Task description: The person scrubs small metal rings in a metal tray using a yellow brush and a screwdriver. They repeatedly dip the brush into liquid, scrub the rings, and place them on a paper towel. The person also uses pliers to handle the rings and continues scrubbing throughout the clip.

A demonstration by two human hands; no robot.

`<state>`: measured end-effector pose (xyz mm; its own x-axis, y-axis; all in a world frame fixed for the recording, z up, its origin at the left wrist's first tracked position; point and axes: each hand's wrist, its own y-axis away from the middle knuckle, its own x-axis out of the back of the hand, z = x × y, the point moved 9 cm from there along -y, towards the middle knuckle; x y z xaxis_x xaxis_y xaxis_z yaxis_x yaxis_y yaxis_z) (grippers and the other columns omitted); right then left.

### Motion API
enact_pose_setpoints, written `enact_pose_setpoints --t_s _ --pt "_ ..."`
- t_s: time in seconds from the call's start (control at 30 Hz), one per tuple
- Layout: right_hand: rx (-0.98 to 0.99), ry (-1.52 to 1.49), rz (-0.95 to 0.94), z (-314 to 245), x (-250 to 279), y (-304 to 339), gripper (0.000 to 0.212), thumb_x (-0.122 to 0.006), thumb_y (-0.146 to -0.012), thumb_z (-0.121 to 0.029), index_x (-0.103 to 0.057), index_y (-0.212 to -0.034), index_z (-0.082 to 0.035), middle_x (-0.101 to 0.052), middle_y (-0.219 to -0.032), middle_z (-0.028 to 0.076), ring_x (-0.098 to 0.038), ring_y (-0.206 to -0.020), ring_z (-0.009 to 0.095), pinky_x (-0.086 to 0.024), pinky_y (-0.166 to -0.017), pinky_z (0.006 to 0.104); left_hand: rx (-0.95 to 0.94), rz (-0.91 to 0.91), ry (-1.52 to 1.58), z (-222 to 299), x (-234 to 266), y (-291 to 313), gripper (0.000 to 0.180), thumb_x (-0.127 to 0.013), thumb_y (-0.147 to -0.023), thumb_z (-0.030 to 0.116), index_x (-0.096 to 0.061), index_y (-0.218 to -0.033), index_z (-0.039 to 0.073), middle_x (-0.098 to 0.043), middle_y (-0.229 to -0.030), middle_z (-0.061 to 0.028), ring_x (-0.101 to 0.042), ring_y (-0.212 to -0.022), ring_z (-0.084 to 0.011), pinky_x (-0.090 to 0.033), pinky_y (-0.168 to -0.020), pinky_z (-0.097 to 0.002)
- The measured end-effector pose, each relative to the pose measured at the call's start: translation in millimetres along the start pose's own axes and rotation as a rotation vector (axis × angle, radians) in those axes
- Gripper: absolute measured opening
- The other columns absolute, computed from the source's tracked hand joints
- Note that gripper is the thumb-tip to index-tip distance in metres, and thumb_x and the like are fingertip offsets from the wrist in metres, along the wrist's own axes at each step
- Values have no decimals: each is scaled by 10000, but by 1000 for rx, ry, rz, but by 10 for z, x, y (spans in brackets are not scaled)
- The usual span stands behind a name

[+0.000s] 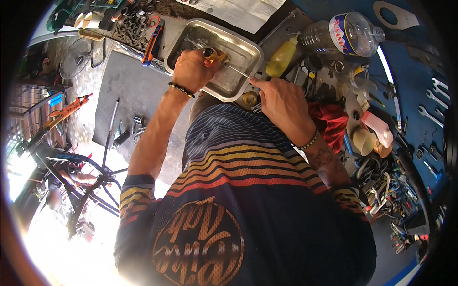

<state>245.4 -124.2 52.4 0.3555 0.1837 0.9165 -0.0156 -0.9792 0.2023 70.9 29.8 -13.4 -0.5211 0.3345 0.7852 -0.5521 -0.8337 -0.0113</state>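
Over the metal tray, my left hand is closed around a small gold-orange part with a dark round end. My fingers hide much of it, and its exact kind cannot be made out. My right hand grips a tool with a thin metal shaft, its index finger stretched along it. The shaft reaches across the tray's near right side, its tip at or close to the gold-orange part. Its handle is hidden in my palm.
Right of the tray stand a yellow squeeze bottle and a large clear plastic bottle. A red cloth lies beside my right forearm. An orange-and-blue utility knife rests left of the tray. A bike frame and another person are at the lower left.
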Motion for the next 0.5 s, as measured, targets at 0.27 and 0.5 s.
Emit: enact_pose_setpoints --t_s 0.27,0.5 --pt "39 35 -35 -19 -28 -88 424 -785 -930 -152 -794 -1353 -152 -765 -921 146 -790 -840 335 -621 -747 463 149 72 98 -117 123 79 271 -838 -938 310 -851 -1026 54 -796 -866 -236 -793 -863 -436 -644 -810 -500" --pt "5 18 -28 -41 -27 -44 366 -734 -992 -140 -816 -1342 -206 -737 -899 151 -751 -773 372 -604 -699 500 147 -81 -34 -33 -3 -38 250 -828 -913 313 -866 -1095 146 -806 -928 -215 -787 -915 -437 -641 -850 -514"
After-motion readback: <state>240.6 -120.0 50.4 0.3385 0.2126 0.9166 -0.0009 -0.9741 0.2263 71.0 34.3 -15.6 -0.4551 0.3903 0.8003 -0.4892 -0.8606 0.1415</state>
